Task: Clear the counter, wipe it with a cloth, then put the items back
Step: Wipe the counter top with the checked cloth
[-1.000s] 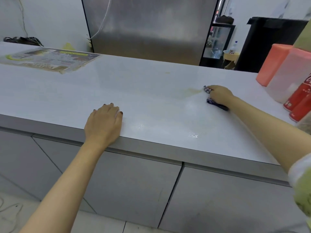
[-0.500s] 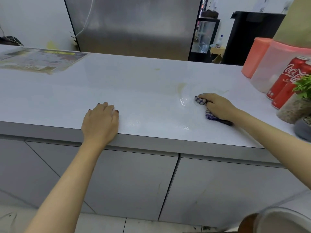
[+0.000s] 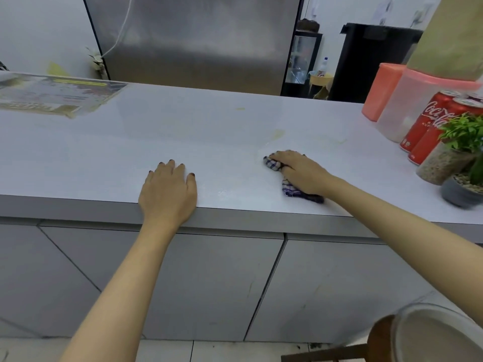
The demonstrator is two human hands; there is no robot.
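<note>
Two hands on the counter (image 3: 183,142): left hand (image 3: 168,190) flat and spread, palm down at the near edge, holding nothing, bracing only; right hand (image 3: 298,172) pressed down over the checked cloth (image 3: 287,190), fingers curled across it, cloth bunched between palm and surface, one corner poking out ahead of the fingertips and another trailing behind the wrist. Wiping step in hand, by the look of it, with the middle of the counter bare and a wet sheen near the cloth. Yellowish stain (image 3: 278,132) just beyond the right hand, a fainter streak to its right and a small spot (image 3: 240,109) farther back, none yet cleaned off. Best done with firm, even pressure, overlapping strokes across the stains, then long passes toward the near edge without pushing dirty water over the lip; worth opening the cloth out flatter for wider cover. Plenty of open room to the left and toward the back, up to the laminated sheet (image 3: 52,96) at far left. Tight on the right: cola cans (image 3: 428,126), a translucent jug (image 3: 402,111), a pink container (image 3: 379,91) and small potted plants (image 3: 454,155) crowded along that end, near the elbow's sweep, so shorter strokes there. Near edge close under both wrists; stool (image 3: 379,340) low at right, beside the cabinet fronts
</note>
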